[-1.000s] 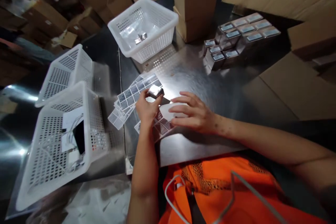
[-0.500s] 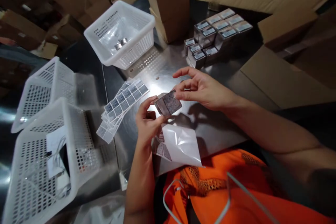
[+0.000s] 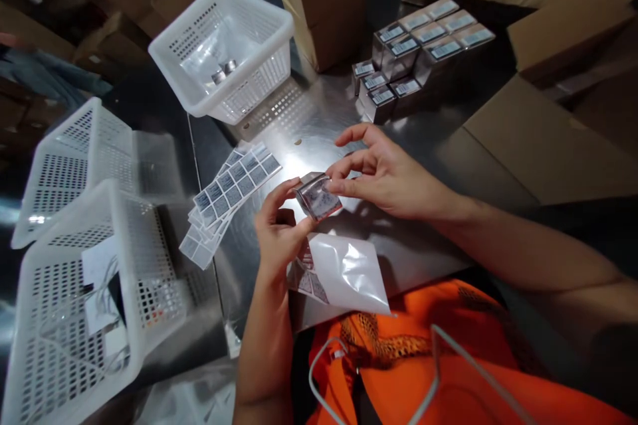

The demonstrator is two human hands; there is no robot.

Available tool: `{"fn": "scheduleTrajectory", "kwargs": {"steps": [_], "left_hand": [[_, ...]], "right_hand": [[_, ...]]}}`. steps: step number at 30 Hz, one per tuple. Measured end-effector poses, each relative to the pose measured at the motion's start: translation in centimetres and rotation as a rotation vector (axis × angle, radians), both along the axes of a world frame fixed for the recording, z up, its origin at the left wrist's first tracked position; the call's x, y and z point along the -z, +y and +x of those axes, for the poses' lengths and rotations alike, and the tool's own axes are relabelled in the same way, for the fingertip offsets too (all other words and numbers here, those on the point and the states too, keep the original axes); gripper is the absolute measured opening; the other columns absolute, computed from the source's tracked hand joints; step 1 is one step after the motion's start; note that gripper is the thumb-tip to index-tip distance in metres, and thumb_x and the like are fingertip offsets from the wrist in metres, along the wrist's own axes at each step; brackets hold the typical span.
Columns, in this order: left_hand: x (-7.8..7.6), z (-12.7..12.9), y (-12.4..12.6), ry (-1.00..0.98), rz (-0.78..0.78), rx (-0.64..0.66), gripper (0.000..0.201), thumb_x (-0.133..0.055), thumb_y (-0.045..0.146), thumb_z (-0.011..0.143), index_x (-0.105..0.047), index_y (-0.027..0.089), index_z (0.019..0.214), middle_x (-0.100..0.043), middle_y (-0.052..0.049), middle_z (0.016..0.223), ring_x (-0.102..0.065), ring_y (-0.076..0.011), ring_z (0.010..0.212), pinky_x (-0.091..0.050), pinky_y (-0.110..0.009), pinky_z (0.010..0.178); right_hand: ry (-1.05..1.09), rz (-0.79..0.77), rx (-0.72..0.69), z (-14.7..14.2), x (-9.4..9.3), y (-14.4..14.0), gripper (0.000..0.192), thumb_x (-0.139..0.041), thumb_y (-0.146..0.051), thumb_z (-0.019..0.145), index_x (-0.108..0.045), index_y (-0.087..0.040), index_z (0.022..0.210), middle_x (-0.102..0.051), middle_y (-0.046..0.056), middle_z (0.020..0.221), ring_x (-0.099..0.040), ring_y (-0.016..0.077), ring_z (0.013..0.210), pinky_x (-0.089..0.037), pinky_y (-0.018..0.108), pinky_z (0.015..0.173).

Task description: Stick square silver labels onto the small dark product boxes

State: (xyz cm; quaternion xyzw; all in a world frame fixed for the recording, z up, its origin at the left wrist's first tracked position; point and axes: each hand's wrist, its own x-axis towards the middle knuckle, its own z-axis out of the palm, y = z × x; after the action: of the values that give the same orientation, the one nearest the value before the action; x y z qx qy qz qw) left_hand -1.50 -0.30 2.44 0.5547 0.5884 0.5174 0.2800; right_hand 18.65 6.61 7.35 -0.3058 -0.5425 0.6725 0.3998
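My left hand (image 3: 279,229) holds a small shiny silver box (image 3: 317,198) above the metal table (image 3: 319,126), fingers curled around its near end. My right hand (image 3: 386,172) pinches the box's far top edge with thumb and forefinger, the other fingers spread. Under the hands lies a sheet of label backing (image 3: 343,272) with a few stickers left on it. Sheets of printed stickers (image 3: 229,189) are fanned out to the left of my hands.
A white basket (image 3: 224,46) with small silver items stands at the back. Two white baskets (image 3: 74,259) stand left, one holding cables and paper. Labelled silver boxes (image 3: 413,53) are stacked back right. Cardboard boxes (image 3: 323,0) and flat cardboard (image 3: 538,139) surround the table.
My right hand left the label sheet on the table and rose to the small box. Both hands now hold it up, turned so its face shows.
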Motion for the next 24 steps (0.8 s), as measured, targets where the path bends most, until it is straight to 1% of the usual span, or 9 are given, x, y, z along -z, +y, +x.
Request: {"fn": "scheduleTrajectory", "kwargs": {"steps": [4,8,11,15,19,24], "left_hand": [[-0.15,0.09,-0.08,0.0,-0.022,-0.02,0.059,-0.091,0.034,0.064,-0.07,0.027,0.119,-0.076,-0.001,0.103,-0.039,0.0017,0.039,-0.027,-0.014,0.034],[-0.16,0.11,-0.12,0.01,-0.027,-0.021,0.057,-0.09,0.033,0.065,-0.069,0.026,0.118,-0.076,-0.003,0.108,-0.04,0.0012,0.038,-0.027,-0.015,0.033],[-0.07,0.02,-0.1,0.019,0.005,-0.019,0.057,-0.091,0.032,0.065,-0.069,0.026,0.117,-0.077,-0.005,0.113,-0.042,0.0009,0.039,-0.03,-0.015,0.033],[0.1,-0.13,-0.12,0.035,0.003,-0.016,0.059,-0.091,0.035,0.065,-0.069,0.026,0.119,-0.077,-0.004,0.11,-0.042,0.0005,0.04,-0.03,-0.015,0.034],[0.21,-0.22,-0.17,0.056,-0.002,-0.014,0.058,-0.091,0.037,0.067,-0.068,0.029,0.12,-0.077,-0.003,0.112,-0.041,-0.0001,0.041,-0.03,-0.017,0.035],[0.18,-0.21,-0.17,0.032,0.051,0.003,0.057,-0.091,0.03,0.066,-0.069,0.029,0.119,-0.077,-0.002,0.11,-0.04,0.0008,0.041,-0.028,-0.015,0.035]], "right_hand": [[0.003,0.011,0.007,-0.04,0.19,-0.04,0.053,-0.083,-0.025,0.074,-0.042,-0.026,0.108,-0.071,-0.005,0.08,-0.071,0.0163,0.076,-0.057,0.031,0.07],[0.031,0.004,-0.001,-0.1,0.29,-0.09,0.053,-0.082,-0.023,0.074,-0.042,-0.026,0.108,-0.07,-0.006,0.079,-0.07,0.0149,0.075,-0.055,0.028,0.069],[0.042,0.005,-0.005,-0.13,0.22,-0.11,0.051,-0.081,-0.02,0.074,-0.042,-0.026,0.107,-0.069,-0.006,0.077,-0.068,0.0138,0.073,-0.054,0.026,0.065],[0.042,0.008,0.0,-0.16,0.17,-0.17,0.05,-0.081,-0.021,0.075,-0.042,-0.026,0.106,-0.069,-0.006,0.077,-0.068,0.0139,0.072,-0.054,0.026,0.064],[0.029,0.007,0.0,-0.15,0.31,-0.2,0.053,-0.083,-0.024,0.074,-0.042,-0.026,0.107,-0.069,-0.006,0.079,-0.067,0.0139,0.071,-0.052,0.025,0.06],[0.041,0.009,0.001,-0.13,0.43,-0.18,0.051,-0.081,-0.024,0.075,-0.041,-0.026,0.106,-0.068,-0.005,0.08,-0.067,0.0132,0.072,-0.053,0.024,0.061]]}}
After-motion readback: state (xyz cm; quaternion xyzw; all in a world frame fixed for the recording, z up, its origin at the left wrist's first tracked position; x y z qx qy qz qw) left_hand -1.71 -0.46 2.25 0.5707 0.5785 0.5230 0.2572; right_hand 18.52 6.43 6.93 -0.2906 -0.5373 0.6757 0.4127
